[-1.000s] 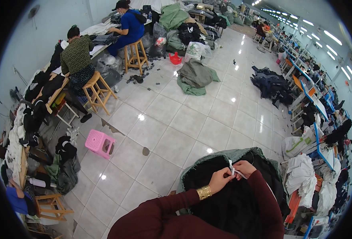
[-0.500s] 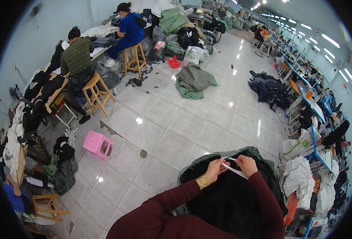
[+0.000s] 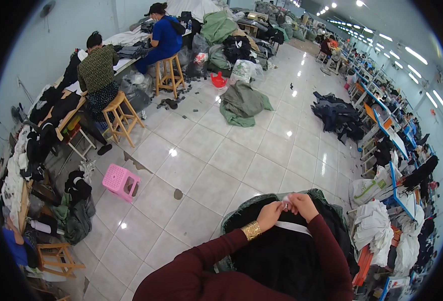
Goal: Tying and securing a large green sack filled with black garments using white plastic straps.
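Below your hands sits a green sack, the largest item, its mouth filled with black cloth. Your left hand and right hand are together above its far part, fingertips pinched on a white strip; finger detail is blurred. The strip's slack run bows just below them, over the cloth. Advised: pinch firmly near the ends, lay the strip untwisted, draw slack evenly.
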A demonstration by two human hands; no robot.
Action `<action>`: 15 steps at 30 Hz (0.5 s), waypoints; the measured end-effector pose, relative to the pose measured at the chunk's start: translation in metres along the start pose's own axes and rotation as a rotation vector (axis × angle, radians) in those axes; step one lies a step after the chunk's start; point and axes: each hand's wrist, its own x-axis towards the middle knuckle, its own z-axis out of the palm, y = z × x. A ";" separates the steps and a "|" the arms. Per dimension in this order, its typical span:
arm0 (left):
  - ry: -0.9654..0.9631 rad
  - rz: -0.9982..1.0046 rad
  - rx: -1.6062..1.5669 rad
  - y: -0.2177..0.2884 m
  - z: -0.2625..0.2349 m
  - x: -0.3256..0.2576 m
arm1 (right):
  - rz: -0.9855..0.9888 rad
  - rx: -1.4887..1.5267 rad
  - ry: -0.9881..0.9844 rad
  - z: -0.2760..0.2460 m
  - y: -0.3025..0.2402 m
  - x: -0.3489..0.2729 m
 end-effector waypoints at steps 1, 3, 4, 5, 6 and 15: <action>0.025 -0.137 -0.076 0.000 -0.002 0.002 | 0.061 0.215 0.056 0.007 -0.017 -0.004; 0.071 -0.178 -0.079 0.003 -0.001 0.000 | 0.084 0.008 0.075 0.003 -0.006 0.001; 0.088 -0.166 -0.104 0.005 0.001 -0.002 | 0.107 -0.197 0.098 0.001 -0.001 0.000; 0.104 -0.153 -0.129 0.007 0.005 -0.003 | 0.180 -0.097 0.061 0.003 0.002 -0.002; 0.138 -0.115 -0.117 0.004 0.009 -0.003 | 0.159 0.008 0.079 0.008 0.010 0.000; -0.296 -0.860 -1.077 -0.029 0.005 0.017 | 0.219 0.782 0.021 0.012 0.039 -0.001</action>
